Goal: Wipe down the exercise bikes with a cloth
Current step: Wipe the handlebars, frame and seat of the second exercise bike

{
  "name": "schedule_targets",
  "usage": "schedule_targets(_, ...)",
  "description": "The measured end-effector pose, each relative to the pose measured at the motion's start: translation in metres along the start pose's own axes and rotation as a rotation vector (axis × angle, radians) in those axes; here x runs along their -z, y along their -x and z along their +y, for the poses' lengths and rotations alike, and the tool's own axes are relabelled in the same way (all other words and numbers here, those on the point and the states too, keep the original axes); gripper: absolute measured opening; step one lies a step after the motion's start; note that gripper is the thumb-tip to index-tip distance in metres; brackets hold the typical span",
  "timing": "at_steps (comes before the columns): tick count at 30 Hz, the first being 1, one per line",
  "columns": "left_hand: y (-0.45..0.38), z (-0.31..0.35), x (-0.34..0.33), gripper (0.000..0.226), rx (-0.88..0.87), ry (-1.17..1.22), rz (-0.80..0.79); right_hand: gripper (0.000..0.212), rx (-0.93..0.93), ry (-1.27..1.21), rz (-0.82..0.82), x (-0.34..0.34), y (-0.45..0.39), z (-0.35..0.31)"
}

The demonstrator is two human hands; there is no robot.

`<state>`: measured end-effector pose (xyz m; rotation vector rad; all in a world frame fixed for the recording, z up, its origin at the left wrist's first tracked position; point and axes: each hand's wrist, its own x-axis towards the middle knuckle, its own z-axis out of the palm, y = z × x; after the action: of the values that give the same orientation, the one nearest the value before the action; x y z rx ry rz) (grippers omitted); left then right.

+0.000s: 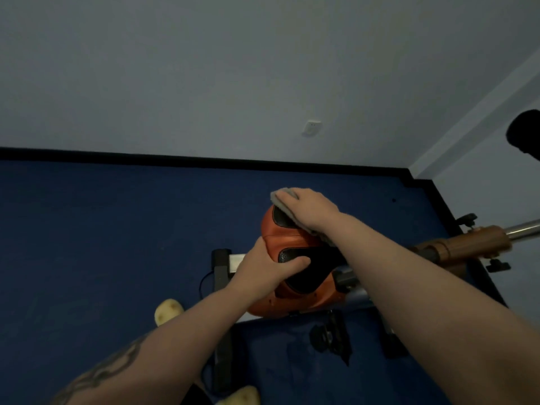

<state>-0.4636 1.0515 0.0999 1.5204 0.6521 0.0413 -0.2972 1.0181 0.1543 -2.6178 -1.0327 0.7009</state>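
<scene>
An exercise bike stands on the blue floor below me, its orange and black saddle (287,241) in the middle of the view. My left hand (267,266) grips the saddle's left side, thumb across the black pad. My right hand (309,207) presses a grey cloth (282,198) flat onto the far end of the saddle. The bike's orange frame post (464,244) runs off to the right and ends in a chrome tube (523,229). A black pedal (331,336) hangs below the saddle.
The bike's rear base bar (222,267) lies to the left of the saddle, with a black cable beside it. My pale shoes (168,311) stand on the blue floor (102,244). A grey wall with a white socket (311,127) rises behind; a corner lies at right.
</scene>
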Motion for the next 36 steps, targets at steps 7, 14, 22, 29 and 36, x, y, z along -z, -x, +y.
schedule_targets(7, -0.001, -0.004, -0.002, 0.075, -0.08, -0.001, 0.003, 0.045, 0.403, 0.128, -0.031, -0.006, 0.018, -0.017)
schedule_targets(14, -0.001, -0.006, -0.002, 0.075, -0.037, 0.04, -0.024, 0.035, -0.05, 0.061, -0.126, 0.001, -0.021, -0.045)
schedule_targets(22, -0.001, -0.003, 0.001, 0.072, -0.074, 0.029, -0.033, 0.038, 0.283, 0.062, -0.016, -0.005, 0.008, -0.025)
schedule_targets(29, 0.007, -0.001, -0.002, 0.118, -0.105, 0.004, 0.071, 0.043, 0.066, 0.037, 0.119, -0.012, 0.0, -0.019)
schedule_targets(36, 0.013, 0.008, 0.004, 0.109, -0.376, -0.418, 0.159, 0.069, -0.207, 0.155, 0.08, 0.009, 0.032, 0.062)
